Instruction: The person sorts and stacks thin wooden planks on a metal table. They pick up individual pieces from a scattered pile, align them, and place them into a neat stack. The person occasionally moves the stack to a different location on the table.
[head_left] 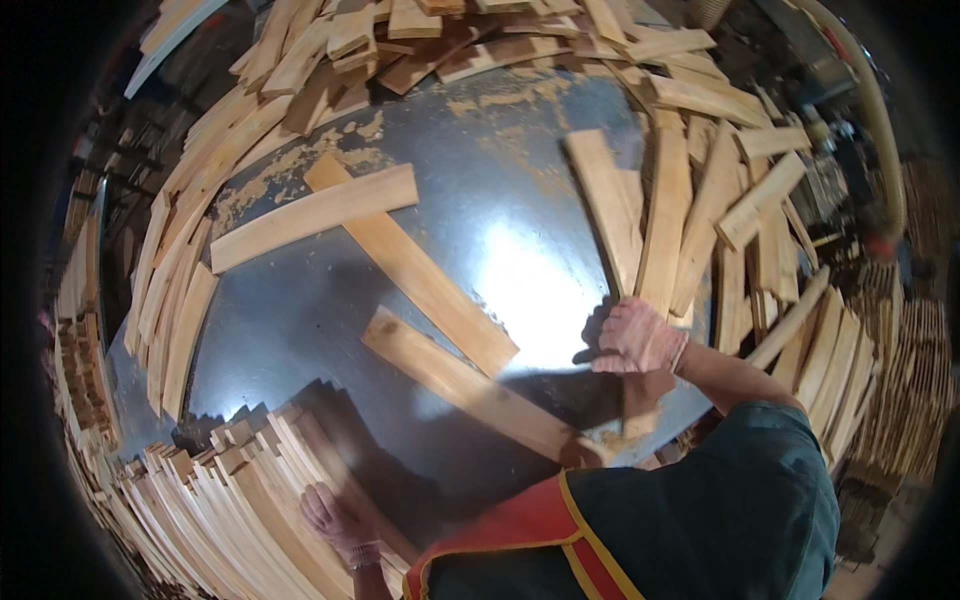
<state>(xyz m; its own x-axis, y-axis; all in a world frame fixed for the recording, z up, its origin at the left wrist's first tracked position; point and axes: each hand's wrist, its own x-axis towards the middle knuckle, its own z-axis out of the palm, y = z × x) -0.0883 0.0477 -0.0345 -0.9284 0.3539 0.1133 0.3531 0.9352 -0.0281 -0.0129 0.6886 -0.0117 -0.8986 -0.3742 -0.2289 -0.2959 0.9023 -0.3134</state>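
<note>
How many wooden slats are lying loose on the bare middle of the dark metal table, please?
3: a crosswise slat, a long diagonal slat under it, and a nearer slat. Others may be hidden in the surrounding piles.

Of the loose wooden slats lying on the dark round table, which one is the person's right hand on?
The right hand grips the near end of an upright pale slat at the table's right side; the three slats lying mid-table are untouched.

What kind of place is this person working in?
Probably a woodworking shop or sawmill: pale flat wooden slats cover a dark round metal table dusted with sawdust, and more slats sit stacked nearby.
</note>
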